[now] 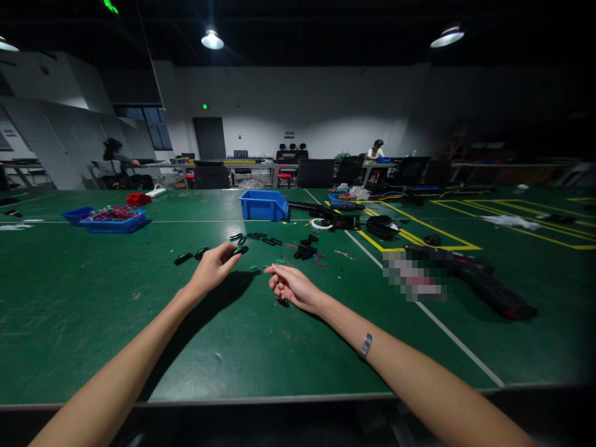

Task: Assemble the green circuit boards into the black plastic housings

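My left hand (214, 267) reaches out over the green table (93, 310), fingertips pinched on a small black plastic part (241, 250). My right hand (291, 285) rests on the table just to its right, fingers curled in, thumb and forefinger pinched on something too small to make out. Small green bits (254, 267) lie between the two hands. Beyond them several black plastic parts (261, 238) and short coloured wires (319, 257) are scattered. Two more black parts (189, 256) lie left of my left hand.
A blue bin (263, 205) stands behind the parts. Shallow blue trays (114, 220) with coloured pieces sit far left. A black and red power tool (484, 282) lies at the right, other tools behind. Two people sit at distant desks. The table's near edge (279, 399) runs below my forearms.
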Action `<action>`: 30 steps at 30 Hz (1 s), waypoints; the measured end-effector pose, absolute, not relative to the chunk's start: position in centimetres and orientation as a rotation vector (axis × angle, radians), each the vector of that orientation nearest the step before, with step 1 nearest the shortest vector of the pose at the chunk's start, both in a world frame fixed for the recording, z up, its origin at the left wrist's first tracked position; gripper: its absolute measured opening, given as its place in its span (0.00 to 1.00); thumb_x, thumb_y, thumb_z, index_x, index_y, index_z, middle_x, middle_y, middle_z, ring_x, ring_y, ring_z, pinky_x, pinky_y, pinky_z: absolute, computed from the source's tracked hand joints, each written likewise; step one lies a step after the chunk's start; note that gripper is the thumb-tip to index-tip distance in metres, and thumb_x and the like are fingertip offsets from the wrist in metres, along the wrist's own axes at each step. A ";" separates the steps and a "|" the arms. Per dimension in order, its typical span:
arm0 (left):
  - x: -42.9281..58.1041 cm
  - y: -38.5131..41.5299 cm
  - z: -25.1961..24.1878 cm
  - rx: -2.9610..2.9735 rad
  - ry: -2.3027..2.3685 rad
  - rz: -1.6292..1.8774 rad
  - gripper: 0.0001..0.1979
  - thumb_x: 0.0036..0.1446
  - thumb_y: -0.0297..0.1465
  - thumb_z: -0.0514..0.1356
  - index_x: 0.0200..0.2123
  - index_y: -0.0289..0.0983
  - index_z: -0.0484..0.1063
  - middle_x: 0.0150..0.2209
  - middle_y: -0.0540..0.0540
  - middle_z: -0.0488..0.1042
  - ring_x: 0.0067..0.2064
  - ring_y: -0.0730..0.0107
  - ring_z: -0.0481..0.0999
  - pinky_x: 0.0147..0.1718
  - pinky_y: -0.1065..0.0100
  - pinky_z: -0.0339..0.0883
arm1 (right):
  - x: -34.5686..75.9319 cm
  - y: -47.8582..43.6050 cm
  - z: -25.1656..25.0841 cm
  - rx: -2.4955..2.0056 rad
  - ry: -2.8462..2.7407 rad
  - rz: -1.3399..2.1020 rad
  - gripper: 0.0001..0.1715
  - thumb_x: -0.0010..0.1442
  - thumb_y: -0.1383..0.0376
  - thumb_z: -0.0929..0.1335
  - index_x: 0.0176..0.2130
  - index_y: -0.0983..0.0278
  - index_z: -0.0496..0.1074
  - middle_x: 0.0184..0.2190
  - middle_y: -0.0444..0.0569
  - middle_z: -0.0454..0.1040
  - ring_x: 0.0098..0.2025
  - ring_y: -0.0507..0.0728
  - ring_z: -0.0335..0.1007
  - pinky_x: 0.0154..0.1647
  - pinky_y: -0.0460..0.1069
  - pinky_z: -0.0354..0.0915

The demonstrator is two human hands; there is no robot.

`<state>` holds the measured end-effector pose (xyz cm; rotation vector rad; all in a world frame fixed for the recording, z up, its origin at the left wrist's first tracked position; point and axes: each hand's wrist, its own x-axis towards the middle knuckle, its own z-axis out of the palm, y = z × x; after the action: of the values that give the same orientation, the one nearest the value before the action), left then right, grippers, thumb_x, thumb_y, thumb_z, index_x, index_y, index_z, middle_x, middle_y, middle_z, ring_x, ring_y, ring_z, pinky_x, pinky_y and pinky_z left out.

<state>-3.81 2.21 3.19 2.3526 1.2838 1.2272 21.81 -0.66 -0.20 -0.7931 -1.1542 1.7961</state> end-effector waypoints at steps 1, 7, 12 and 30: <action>-4.7 2.8 3.2 2.393 1.379 1.199 0.14 0.64 0.41 0.57 0.42 0.37 0.73 0.32 0.47 0.75 0.31 0.67 0.71 0.31 0.69 0.58 | 21.8 -0.6 -0.2 -0.796 -1.158 1.798 0.15 0.68 0.57 0.66 0.46 0.66 0.72 0.25 0.47 0.75 0.21 0.48 0.68 0.20 0.42 0.61; -9.8 6.1 1.8 2.604 1.797 0.845 0.15 0.61 0.40 0.57 0.39 0.36 0.77 0.38 0.40 0.75 0.39 0.58 0.74 0.38 0.64 0.63 | 21.9 -0.5 -0.5 -0.784 -1.189 1.804 0.15 0.68 0.58 0.66 0.46 0.67 0.71 0.26 0.47 0.75 0.21 0.48 0.68 0.20 0.41 0.61; -11.2 7.6 0.1 2.661 1.882 0.702 0.13 0.58 0.39 0.60 0.37 0.38 0.80 0.45 0.39 0.75 0.48 0.52 0.72 0.48 0.57 0.63 | 21.8 -0.6 -0.3 -0.806 -1.202 1.805 0.15 0.68 0.57 0.66 0.46 0.67 0.71 0.26 0.47 0.75 0.21 0.48 0.68 0.21 0.42 0.62; -10.9 7.9 -1.3 2.599 1.970 0.786 0.14 0.58 0.35 0.59 0.47 0.39 0.74 0.51 0.38 0.68 0.52 0.50 0.67 0.49 0.55 0.66 | 21.7 -0.9 0.0 -0.865 -1.274 1.789 0.14 0.68 0.58 0.65 0.44 0.67 0.71 0.26 0.47 0.75 0.21 0.48 0.68 0.20 0.41 0.63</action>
<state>-10.94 7.88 -1.30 2.5987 1.9699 0.7860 21.65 -0.87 0.03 -0.8646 -1.2744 1.7887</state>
